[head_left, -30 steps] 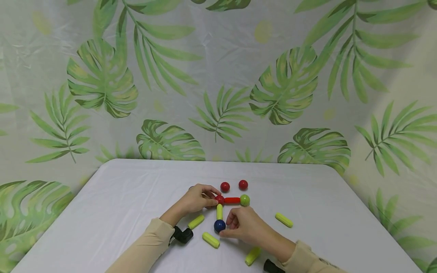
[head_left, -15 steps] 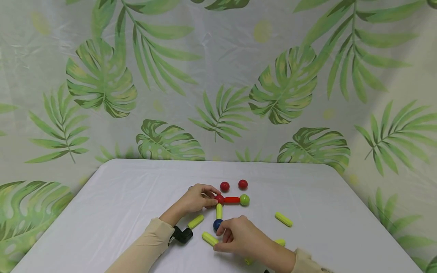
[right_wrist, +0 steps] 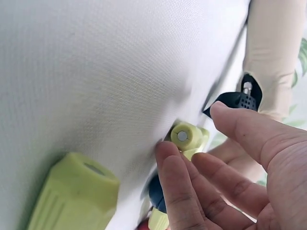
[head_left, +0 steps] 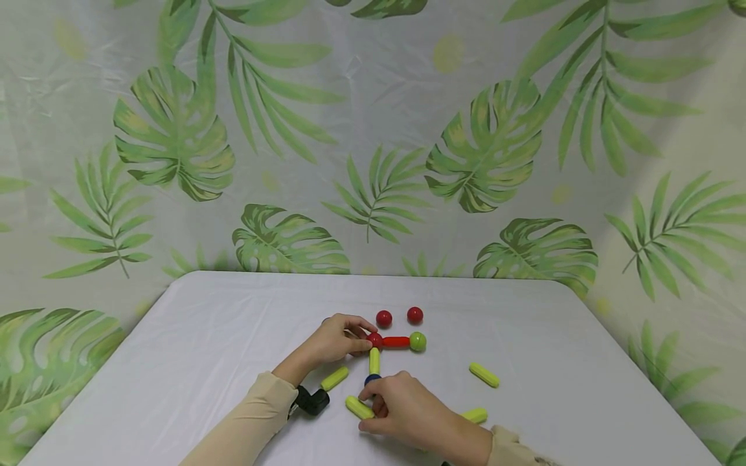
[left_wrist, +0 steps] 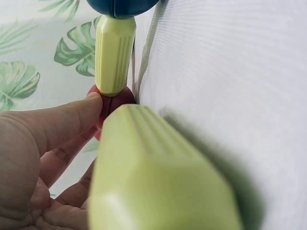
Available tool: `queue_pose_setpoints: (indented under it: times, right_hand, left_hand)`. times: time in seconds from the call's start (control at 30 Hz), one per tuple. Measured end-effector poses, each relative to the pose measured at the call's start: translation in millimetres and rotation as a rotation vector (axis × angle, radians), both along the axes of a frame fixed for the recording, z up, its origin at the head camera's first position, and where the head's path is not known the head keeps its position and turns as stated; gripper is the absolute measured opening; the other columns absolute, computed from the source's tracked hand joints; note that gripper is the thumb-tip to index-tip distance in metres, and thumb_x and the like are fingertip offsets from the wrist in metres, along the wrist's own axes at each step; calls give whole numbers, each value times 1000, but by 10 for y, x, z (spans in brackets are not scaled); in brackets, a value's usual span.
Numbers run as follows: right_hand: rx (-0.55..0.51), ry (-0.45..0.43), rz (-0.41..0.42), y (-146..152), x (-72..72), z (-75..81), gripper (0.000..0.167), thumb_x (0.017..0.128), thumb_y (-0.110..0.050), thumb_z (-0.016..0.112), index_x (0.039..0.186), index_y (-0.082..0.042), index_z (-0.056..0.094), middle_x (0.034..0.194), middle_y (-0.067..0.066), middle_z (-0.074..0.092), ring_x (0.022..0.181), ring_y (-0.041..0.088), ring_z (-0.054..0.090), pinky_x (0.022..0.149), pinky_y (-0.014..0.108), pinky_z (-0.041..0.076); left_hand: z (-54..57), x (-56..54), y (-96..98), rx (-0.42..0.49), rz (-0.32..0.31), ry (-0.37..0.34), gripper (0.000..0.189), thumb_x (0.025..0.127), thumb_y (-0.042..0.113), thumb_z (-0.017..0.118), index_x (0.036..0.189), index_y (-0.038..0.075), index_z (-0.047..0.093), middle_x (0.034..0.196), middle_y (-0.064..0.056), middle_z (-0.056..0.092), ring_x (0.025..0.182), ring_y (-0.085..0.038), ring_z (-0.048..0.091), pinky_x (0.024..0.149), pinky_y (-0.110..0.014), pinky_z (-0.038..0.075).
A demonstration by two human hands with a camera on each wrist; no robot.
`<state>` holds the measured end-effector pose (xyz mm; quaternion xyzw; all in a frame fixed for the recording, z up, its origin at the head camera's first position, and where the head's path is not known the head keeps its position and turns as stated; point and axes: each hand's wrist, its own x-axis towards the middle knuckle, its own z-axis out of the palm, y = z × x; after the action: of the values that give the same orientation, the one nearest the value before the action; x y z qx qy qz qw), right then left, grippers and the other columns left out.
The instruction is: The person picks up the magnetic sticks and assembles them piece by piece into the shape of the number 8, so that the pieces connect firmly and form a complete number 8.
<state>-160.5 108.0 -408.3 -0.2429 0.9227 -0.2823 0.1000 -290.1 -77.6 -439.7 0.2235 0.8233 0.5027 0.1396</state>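
Desk [head_left: 204, 323], covered in white cloth, backed by a leaf-patterned sheet [head_left: 373, 129]. Contents as seen from the head, left to right:

Left sleeve [head_left: 245, 414], beige, with a black wrist camera [head_left: 315, 402] near its cuff.

Left hand [head_left: 329, 340]: grasped the joined red ball [head_left: 375, 340] between thumb and fingertips.

Outer yellow rod [head_left: 335, 378], ribbed: lay aslant just below the left hand.

Near yellow rod [head_left: 358, 407]: lay aslant; one end was at the right hand, the silver disc in an end face showing to the right wrist.

Joined yellow rod [head_left: 374, 360]: ran from the joined red ball to the blue ball [head_left: 372, 379], touching both; the blue ball was partly hidden by the right hand.

Two loose red balls [head_left: 384, 318]: stood side by side, apart, beyond the joined pieces.

Red rod [head_left: 396, 342]: linked the joined red ball to the green ball [head_left: 418, 341].

Right hand [head_left: 405, 408]: released, thumb and fingers parted about the near yellow rod; whether a fingertip touched it could not be told.

Half-hidden yellow rod [head_left: 476, 415]: lay behind the right forearm.

Far-right yellow rod [head_left: 484, 375]: lay aslant, well apart from the joined pieces.
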Motion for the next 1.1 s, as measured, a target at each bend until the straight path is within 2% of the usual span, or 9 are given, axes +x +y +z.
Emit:
queue_pose_setpoints:
  times: [0.2,0.5,0.93,1.1]
  right_hand:
    - [26,35,10,-20,-18,1,30,85,-22,93,109,-8,80,71,-14,67,64,-6,55,63,15,50]
    - [44,52,-1,-51,-35,-29,25,86,-26,93,99,-9,81,67,-14,62,61,-4,53,62,15,49]
    - [78,39,-24,-71,-40,-46,16,88,-19,90,98,-10,81,66,-14,60,60,-3,51,60,16,48]
    - [74,0,-42,-49,-45,-39,15,89,-18,88,99,-10,82,70,-13,63,62,-1,53,63,16,50]
  left_hand:
    - [1,4,3,-12,5,12,22,97,13,79,119,14,80,103,-5,76,84,-13,72,74,-27,58]
    - [19,15,-3,-10,7,8,22,97,13,79,119,13,80,104,-7,77,85,-14,73,75,-28,59]
    - [3,2,14,-16,3,12,22,98,13,79,120,14,80,102,-4,76,84,-14,73,75,-28,58]
    - [8,22,11,-21,10,17,22,97,13,79,120,13,79,103,-6,76,84,-14,73,74,-27,58]
